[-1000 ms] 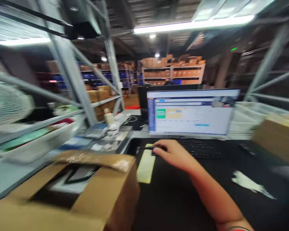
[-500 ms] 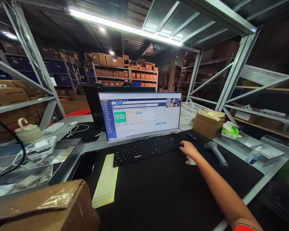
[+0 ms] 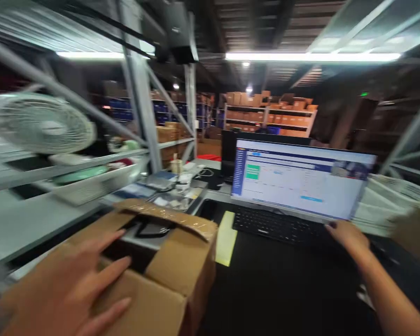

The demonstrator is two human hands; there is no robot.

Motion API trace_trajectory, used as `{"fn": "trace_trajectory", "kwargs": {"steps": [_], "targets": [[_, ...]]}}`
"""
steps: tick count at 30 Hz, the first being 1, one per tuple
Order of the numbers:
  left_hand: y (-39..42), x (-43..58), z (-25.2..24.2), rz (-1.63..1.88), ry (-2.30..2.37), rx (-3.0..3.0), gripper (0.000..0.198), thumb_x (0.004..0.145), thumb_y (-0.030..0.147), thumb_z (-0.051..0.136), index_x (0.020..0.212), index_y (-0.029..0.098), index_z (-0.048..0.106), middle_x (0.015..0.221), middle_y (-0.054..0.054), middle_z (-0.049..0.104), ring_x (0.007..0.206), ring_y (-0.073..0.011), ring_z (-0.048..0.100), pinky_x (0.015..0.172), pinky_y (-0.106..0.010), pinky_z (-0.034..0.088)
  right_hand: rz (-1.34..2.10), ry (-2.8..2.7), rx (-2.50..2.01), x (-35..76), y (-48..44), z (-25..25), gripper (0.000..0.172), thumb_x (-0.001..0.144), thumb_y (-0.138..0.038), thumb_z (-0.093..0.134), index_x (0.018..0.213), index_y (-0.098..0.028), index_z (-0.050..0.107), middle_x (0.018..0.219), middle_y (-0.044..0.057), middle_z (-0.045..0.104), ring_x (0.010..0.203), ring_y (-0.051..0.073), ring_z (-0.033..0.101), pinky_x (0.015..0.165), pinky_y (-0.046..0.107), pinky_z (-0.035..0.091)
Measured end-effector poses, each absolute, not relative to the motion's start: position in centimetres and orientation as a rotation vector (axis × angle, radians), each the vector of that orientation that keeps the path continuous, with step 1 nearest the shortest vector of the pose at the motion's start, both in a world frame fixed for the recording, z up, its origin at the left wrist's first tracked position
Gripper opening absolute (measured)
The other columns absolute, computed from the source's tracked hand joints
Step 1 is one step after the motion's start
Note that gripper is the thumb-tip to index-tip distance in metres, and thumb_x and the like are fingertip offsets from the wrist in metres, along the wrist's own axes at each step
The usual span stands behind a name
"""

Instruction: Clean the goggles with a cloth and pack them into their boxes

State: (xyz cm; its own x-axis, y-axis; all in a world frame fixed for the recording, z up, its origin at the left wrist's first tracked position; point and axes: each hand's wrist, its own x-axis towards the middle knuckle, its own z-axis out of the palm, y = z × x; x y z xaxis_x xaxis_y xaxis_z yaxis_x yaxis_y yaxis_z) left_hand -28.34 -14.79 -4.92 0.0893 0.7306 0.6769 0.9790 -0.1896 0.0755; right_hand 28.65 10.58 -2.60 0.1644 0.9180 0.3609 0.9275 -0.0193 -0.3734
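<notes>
My left hand is over an open cardboard box at the lower left, its fingers spread and slightly blurred by motion. Inside the box opening shows a grey item with a black loop on it; what it is I cannot make out. At the right end of the black keyboard is my right hand, its fingertips blurred against the dark keys and desk mat. Behind the keyboard stands a lit monitor with a web page on screen.
A yellow sheet lies between box and keyboard. To the left are a white fan and a metal shelf post. A cardboard box and white baskets stand at the right. Small clutter fills a tray behind the box.
The view has swung left, bringing in the fan and more of the cardboard box. My left hand has come into view over the box. My right hand remains by the keyboard's right end.
</notes>
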Motion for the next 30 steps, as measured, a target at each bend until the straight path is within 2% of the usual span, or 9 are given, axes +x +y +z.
{"fn": "trace_trajectory", "kwargs": {"steps": [2, 5, 7, 12, 15, 19, 23, 27, 30], "targets": [[-16.1, -28.0, -4.0, -0.601, -1.594, -1.932, 0.047, 0.069, 0.067, 0.07, 0.101, 0.034, 0.073, 0.151, -0.007, 0.043, 0.131, -0.0449, 0.045, 0.107, -0.063, 0.036, 0.093, -1.906, -1.791, 24.5, 11.0, -1.7, 0.022, 0.087, -0.032, 0.066, 0.098, -0.015, 0.075, 0.086, 0.014, 0.075, 0.08, 0.03, 0.072, 0.072, 0.042, 0.057], [-16.2, -26.9, -3.0, -0.472, -1.725, -1.885, 0.052, 0.074, 0.067, 0.064, 0.103, 0.024, 0.071, 0.154, -0.015, 0.038, 0.136, -0.0441, 0.04, 0.108, -0.063, 0.035, 0.303, -2.268, -1.065, 17.1, 5.8, 0.5, 0.034, 0.093, -0.043, 0.058, 0.118, -0.024, 0.07, 0.114, 0.01, 0.074, 0.098, 0.029, 0.071, 0.086, 0.042, 0.058], [-16.2, -26.2, -2.9, -0.46, -1.806, -1.857, 0.058, 0.076, 0.068, 0.063, 0.108, 0.021, 0.069, 0.156, -0.018, 0.033, 0.139, -0.044, 0.035, 0.11, -0.063, 0.033, 0.373, -2.511, -0.555, 11.8, 0.4, 2.1, 0.029, 0.099, -0.033, 0.05, 0.122, -0.026, 0.067, 0.122, 0.007, 0.071, 0.112, 0.023, 0.066, 0.097, 0.037, 0.053], [-17.1, -25.8, -2.9, -0.483, -1.856, -1.86, 0.065, 0.073, 0.073, 0.062, 0.107, 0.017, 0.066, 0.15, -0.022, 0.038, 0.136, -0.0462, 0.036, 0.109, -0.066, 0.031, 0.46, -2.843, 0.166, 0.5, -5.6, 4.0, 0.046, 0.1, -0.029, 0.05, 0.144, -0.016, 0.048, 0.146, 0.012, 0.053, 0.136, 0.022, 0.046, 0.117, 0.037, 0.036], [-17.5, -26.0, -2.3, -0.507, -1.841, -2.012, 0.063, 0.078, 0.074, 0.056, 0.102, 0.017, 0.065, 0.124, -0.019, 0.058, 0.119, -0.0402, 0.051, 0.103, -0.061, 0.038, 0.448, -2.867, 0.2, -2.7, -4.4, 3.9, 0.043, 0.099, -0.039, 0.052, 0.135, -0.015, 0.055, 0.132, 0.014, 0.061, 0.129, 0.028, 0.051, 0.116, 0.052, 0.031], [-17.7, -25.9, -0.8, -0.47, -1.79, -2.243, 0.052, 0.085, 0.069, 0.05, 0.088, 0.019, 0.062, 0.088, -0.006, 0.064, 0.089, -0.0263, 0.061, 0.112, -0.057, 0.031, 0.514, -2.644, -0.086, -3.2, -3.4, 5.1, 0.029, 0.101, -0.033, 0.042, 0.093, -0.018, 0.065, 0.087, 0.005, 0.069, 0.087, 0.02, 0.062, 0.094, 0.041, 0.046], [-17.8, -27.2, 0.4, -0.333, -1.749, -2.096, 0.057, 0.08, 0.075, 0.054, 0.086, 0.019, 0.065, 0.104, -0.011, 0.069, 0.111, -0.032, 0.06, 0.118, -0.059, 0.019, 0.473, -2.635, -0.511, -0.9, -3.0, 7.8, 0.027, 0.095, -0.025, 0.046, 0.076, -0.02, 0.065, 0.067, -0.001, 0.065, 0.064, 0.016, 0.059, 0.062, 0.028, 0.044], [-18.0, -29.9, 0.9, -0.21, -1.667, -1.849, 0.068, 0.078, 0.079, 0.053, 0.096, 0.016, 0.069, 0.14, -0.022, 0.056, 0.135, -0.0379, 0.045, 0.119, -0.061, 0.013, 0.53, -2.942, -0.589, 2.2, -2.4, 9.9, 0.034, 0.084, -0.015, 0.054, 0.111, -0.027, 0.07, 0.083, -0.003, 0.075, 0.071, 0.017, 0.069, 0.06, 0.025, 0.05], [-18.2, -31.4, 0.8, -0.192, -1.669, -1.782, 0.074, 0.078, 0.081, 0.051, 0.109, 0.016, 0.068, 0.153, -0.02, 0.043, 0.139, -0.0381, 0.042, 0.119, -0.061, 0.01, 0.35, -3.052, -0.427, 3.6, -2.1, 10.9, 0.062, 0.079, -0.015, 0.06, 0.139, -0.031, 0.057, 0.135, 0.003, 0.064, 0.117, 0.026, 0.064, 0.097, 0.035, 0.052]]}}
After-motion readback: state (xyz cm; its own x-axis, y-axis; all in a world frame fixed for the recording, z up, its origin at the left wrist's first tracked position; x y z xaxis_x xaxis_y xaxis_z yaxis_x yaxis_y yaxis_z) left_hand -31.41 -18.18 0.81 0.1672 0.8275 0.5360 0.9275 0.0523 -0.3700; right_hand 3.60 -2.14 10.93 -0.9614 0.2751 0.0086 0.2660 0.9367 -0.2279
